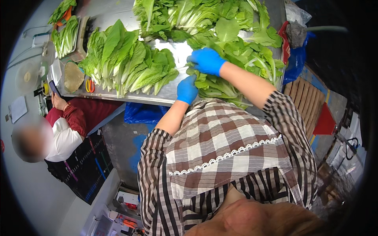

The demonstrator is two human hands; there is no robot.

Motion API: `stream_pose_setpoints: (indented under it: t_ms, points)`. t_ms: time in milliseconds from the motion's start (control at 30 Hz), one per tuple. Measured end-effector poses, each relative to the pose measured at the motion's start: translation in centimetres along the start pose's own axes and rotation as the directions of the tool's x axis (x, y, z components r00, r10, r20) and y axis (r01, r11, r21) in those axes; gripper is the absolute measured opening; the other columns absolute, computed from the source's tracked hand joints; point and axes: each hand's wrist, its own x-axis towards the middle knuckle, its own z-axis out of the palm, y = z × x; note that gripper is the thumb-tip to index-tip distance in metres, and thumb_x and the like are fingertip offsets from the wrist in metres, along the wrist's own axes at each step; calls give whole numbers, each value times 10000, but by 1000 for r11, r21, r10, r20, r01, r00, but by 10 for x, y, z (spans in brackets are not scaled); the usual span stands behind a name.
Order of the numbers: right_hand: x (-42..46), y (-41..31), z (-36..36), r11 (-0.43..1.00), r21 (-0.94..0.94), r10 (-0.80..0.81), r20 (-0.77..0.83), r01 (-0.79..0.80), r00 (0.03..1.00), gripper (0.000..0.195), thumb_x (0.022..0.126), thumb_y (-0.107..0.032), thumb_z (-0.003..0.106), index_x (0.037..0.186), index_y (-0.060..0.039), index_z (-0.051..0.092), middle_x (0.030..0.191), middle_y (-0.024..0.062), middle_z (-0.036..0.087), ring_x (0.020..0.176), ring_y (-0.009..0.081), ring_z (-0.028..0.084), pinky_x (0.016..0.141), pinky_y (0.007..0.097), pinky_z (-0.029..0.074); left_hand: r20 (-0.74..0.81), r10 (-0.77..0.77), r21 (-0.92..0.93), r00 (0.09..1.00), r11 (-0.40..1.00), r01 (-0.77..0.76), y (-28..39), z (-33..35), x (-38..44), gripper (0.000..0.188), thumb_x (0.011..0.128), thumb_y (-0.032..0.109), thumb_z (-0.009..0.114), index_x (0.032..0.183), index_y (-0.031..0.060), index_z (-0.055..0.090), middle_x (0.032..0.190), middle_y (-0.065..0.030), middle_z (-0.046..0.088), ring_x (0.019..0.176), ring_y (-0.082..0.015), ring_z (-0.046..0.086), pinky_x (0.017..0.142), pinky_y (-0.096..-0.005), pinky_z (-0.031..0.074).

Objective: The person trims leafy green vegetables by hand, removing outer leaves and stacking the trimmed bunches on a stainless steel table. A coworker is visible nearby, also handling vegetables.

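Both my hands wear blue gloves over a metal table (165,100) covered with leafy greens. My left hand (187,89) is at the left edge of a heap of loose leafy greens (218,88), near the table's front edge; its fingers are bent, and whether they hold a leaf I cannot tell. My right hand (207,62) reaches over the same heap from the right, fingers pointing left, with its fingertips partly hidden. To the left lies a row of leafy green bunches (124,65), stems towards me. More leafy greens (192,14) are piled at the back.
Scissors with red and yellow handles (90,85) lie left of the row. Beyond them a scale (81,50) bears greens. A seated person (68,129) holds a phone (55,88) at the left. Blue plastic bags (144,113) hang below the front edge and at the right (295,65).
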Motion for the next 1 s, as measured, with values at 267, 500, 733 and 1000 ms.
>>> stream_pose_setpoints:
  t_ms: [267,500,733,1000]
  points:
    - [-130,33,-74,959,-20,265,-307,-284,914,266,759,-185,710,1017,-152,654,839,104,616,789,329,597,711,421,467,177,241,-40,954,971,-238,84,21,31,300,821,171,595,1119,139,617,957,-150,662,888,-368,629,757,-447,502]
    - [-175,61,-37,791,89,601,-295,-605,743,414,759,-280,732,1131,-150,604,1112,145,608,985,359,586,835,444,479,75,111,93,991,989,-118,71,-2,42,753,664,274,800,1304,111,438,1229,-162,494,1109,-345,528,866,-446,482]
    - [-84,62,-70,928,-291,183,-191,-234,964,689,763,-340,730,1380,-215,450,1379,91,476,1269,365,421,1049,509,347,49,336,426,941,845,-324,60,-27,97,838,653,322,805,1385,164,430,1359,-125,456,1189,-353,441,938,-470,446]
    - [-120,54,-70,869,-339,388,11,-361,922,403,790,-427,678,1103,-175,650,1030,107,646,1021,323,582,990,479,388,202,393,32,897,913,-407,62,12,27,538,762,211,667,1253,50,517,1221,-176,519,1036,-388,528,899,-449,473]
